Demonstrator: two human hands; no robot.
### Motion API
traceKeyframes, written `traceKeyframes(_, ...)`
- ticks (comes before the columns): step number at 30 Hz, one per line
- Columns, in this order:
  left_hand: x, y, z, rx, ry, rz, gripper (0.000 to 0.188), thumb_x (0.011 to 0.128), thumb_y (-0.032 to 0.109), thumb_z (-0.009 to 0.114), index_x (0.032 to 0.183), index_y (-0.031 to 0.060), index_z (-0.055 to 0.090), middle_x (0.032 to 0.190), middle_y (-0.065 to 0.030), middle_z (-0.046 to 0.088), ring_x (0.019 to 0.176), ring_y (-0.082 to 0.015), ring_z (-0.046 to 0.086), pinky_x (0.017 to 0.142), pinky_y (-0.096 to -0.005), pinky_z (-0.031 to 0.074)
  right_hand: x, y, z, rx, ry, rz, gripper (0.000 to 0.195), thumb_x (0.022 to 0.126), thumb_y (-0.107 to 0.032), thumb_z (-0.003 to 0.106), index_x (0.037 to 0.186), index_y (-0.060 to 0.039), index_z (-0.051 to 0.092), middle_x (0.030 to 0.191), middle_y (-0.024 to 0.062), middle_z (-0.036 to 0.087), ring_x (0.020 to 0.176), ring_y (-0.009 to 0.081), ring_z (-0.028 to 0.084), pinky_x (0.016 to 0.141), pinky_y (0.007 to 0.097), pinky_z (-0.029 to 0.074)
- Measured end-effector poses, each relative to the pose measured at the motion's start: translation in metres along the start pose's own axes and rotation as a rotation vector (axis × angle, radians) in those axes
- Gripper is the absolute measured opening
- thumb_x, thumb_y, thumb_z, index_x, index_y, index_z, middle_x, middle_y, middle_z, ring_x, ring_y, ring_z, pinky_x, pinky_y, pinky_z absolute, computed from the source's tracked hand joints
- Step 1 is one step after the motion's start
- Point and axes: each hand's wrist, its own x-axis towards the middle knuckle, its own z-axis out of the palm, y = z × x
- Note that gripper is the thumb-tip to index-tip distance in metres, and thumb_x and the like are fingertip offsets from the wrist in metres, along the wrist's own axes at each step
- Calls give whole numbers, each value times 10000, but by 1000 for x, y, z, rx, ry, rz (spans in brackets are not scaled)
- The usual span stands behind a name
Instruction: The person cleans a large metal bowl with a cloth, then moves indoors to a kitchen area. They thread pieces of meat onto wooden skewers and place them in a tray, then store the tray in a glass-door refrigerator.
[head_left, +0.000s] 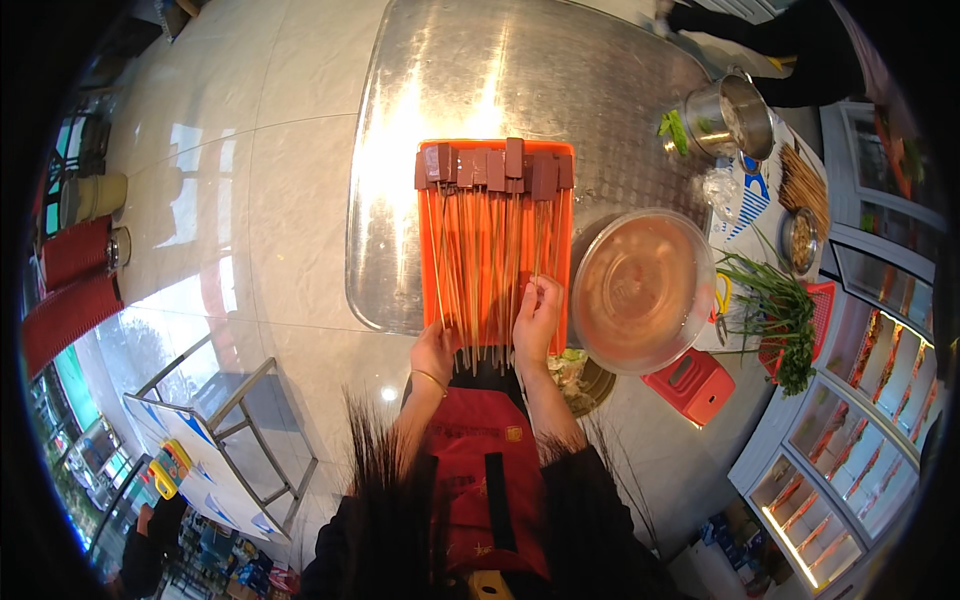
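An orange plastic tray (570, 255) lies on a stainless steel table (525, 67). Dark reddish-brown blocks of food (495, 169) on long wooden skewers (472, 262) line its far end, with the skewer ends pointing towards me. My left hand (433, 349) is at the tray's near left corner, its fingertips by the lower end of a skewer; whether they grip it is unclear. Higher up, at the tray's right side, my right hand (538, 311) pinches a skewer between thumb and fingers. Right of the tray stands a large translucent plastic basin (643, 289) holding cloudy liquid.
A steel pot (731, 120) stands at the far right, near a person in dark clothes (814, 52). Skewers (802, 187), a metal bowl (801, 238), yellow-handled scissors (721, 300) and green leafy vegetables (784, 315) are at the right. A red plastic stool (694, 386) is below the basin.
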Motion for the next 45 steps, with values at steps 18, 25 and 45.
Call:
traceKeyframes(18,17,18,-25,478,-327,-227,292,795,359,532,865,75,522,880,-139,587,771,-321,582,647,-403,459,37,-23,-13,-435,-63,-166,191,814,-179,538,958,-54,552,890,115,539,795,274,540,675,347,434)
traceKeyframes(25,23,21,-37,403,-147,-125,282,760,301,591,888,59,522,891,-130,559,815,-321,538,691,-394,443,59,-28,23,-480,-292,11,169,826,-220,504,789,-55,515,802,107,586,676,293,572,564,385,446)
traceKeyframes(45,32,-18,-6,-123,67,-124,445,816,204,529,1187,-3,399,1009,-211,544,921,-351,527,788,-376,425,-19,-8,-58,-350,-77,-125,284,788,-61,503,1068,-14,486,1049,171,484,979,351,454,834,406,382)
